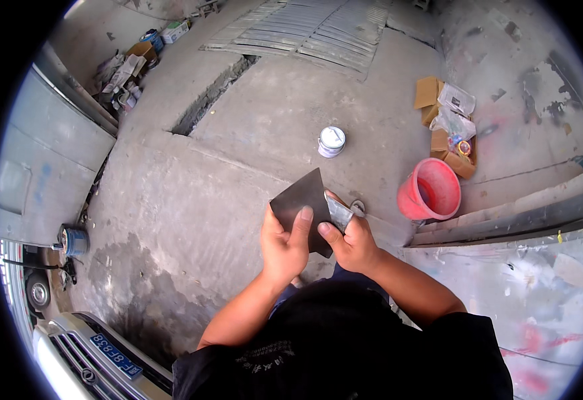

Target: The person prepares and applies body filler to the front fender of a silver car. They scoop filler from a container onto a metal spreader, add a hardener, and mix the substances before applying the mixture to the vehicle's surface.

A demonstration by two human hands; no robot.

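In front of my body I hold a dark grey sheet that looks like sandpaper, tilted with one corner pointing away from me. My left hand is closed on its left side, the thumb lying flat across the face. At the sheet's right edge, my right hand is closed around a pale grey, flat piece with a light edge. The right thumb tip meets the dark sheet. Whether the pale piece is separate or a folded part of the sheet, I cannot tell.
A white lidded bucket stands ahead on the concrete floor. To the right are a red bucket and open cardboard boxes by the wall. A floor trench runs ahead left. A vehicle's front is at lower left.
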